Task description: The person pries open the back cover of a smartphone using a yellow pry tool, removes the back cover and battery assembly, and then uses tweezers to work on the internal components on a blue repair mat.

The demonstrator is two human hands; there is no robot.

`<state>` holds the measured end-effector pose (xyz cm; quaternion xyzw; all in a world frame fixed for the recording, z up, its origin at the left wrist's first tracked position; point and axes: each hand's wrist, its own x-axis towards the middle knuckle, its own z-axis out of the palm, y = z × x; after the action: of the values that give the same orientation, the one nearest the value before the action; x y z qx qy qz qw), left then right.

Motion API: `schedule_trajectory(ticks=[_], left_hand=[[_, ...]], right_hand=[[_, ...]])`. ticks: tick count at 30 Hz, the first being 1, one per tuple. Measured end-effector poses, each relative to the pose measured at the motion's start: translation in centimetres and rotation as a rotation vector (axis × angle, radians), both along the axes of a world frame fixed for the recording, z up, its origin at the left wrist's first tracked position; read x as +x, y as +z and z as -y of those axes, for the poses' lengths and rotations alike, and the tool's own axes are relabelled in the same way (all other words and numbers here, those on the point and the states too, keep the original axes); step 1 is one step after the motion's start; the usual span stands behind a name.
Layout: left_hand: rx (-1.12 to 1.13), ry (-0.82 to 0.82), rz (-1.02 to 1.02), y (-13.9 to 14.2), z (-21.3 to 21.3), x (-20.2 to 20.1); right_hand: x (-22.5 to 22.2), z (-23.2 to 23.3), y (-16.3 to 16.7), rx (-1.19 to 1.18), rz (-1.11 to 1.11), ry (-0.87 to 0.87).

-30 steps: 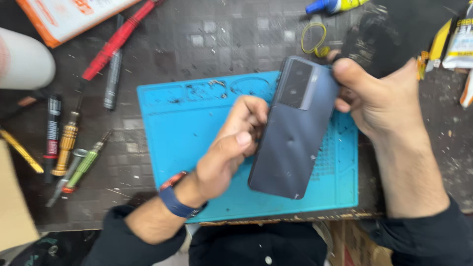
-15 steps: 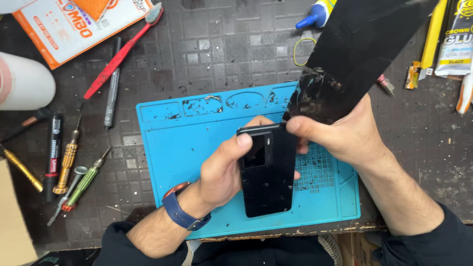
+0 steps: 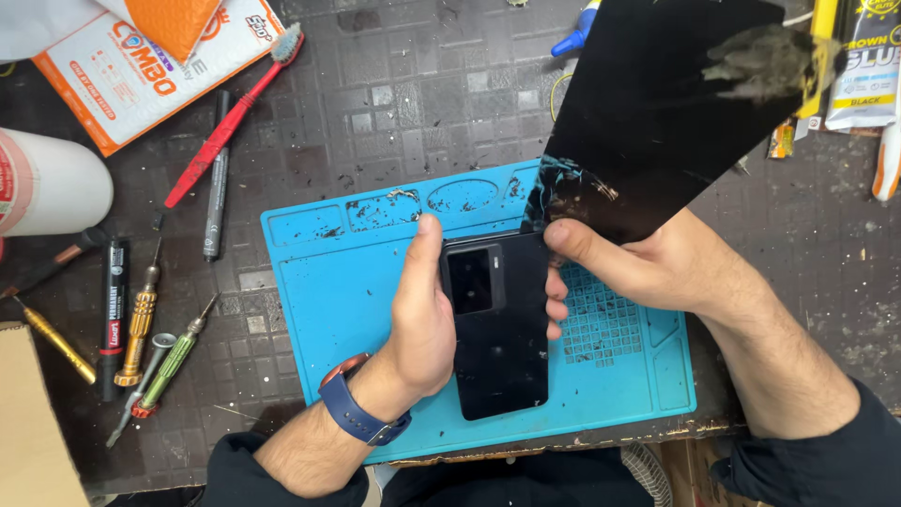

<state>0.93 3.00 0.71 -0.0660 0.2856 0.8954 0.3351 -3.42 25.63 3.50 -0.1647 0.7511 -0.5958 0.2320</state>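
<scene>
My left hand (image 3: pixel 424 314) grips a dark smartphone (image 3: pixel 497 329) by its left edge, back and camera block facing up, over a blue repair mat (image 3: pixel 619 376). My right hand (image 3: pixel 657 263) pinches the lower corner of a large black glossy sheet (image 3: pixel 657 113), lifted up and away from the phone toward the upper right. Torn residue shows along the sheet's lower edge and near its top right corner. A blue watch band (image 3: pixel 361 413) is on my left wrist.
A dark gridded worktop (image 3: pixel 394 103) lies under the mat. Left of the mat lie screwdrivers (image 3: pixel 141 324), a black marker (image 3: pixel 113 291), a dark pen (image 3: pixel 218 192) and a red toothbrush (image 3: pixel 230 117). An orange-and-white package (image 3: pixel 141 75), white roll (image 3: pixel 47 183), glue tubes (image 3: pixel 868 70).
The phone went from tilted across the mat to upright in my left hand. My right hand has peeled the black sheet off it and raised it higher toward the upper right.
</scene>
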Motion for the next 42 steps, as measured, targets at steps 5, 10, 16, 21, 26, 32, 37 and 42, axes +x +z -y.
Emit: schedule_trajectory(ticks=[5, 10, 16, 21, 26, 32, 37, 42], left_hand=[[-0.037, 0.02, -0.005, -0.2, -0.1, 0.2], [0.023, -0.032, 0.017, -0.1, 0.3, -0.1], [0.014, -0.085, 0.03, -0.2, 0.4, 0.0], [0.054, -0.062, 0.035, -0.4, 0.4, -0.1], [0.011, -0.009, 0.002, -0.5, 0.4, 0.1], [0.006, 0.004, 0.005, -0.4, 0.5, 0.1], [0.011, -0.002, -0.004, -0.5, 0.7, 0.0], [0.046, -0.051, 0.02, -0.7, 0.7, 0.1]], right_hand=[[0.0, 0.6, 0.9, -0.072, 0.22, 0.029], [-0.1, 0.6, 1.6, -0.173, 0.206, 0.123], [-0.6, -0.5, 1.7, -0.033, 0.065, 0.197], [-0.5, -0.6, 1.5, -0.129, 0.143, 0.151], [-0.3, -0.7, 1.8, -0.056, 0.071, 0.158], [0.1, -1.2, 1.4, 0.106, 0.01, 0.177], [0.0, -1.4, 1.2, 0.2, 0.076, 0.165], [0.0, -1.6, 1.5, 0.212, -0.058, 0.227]])
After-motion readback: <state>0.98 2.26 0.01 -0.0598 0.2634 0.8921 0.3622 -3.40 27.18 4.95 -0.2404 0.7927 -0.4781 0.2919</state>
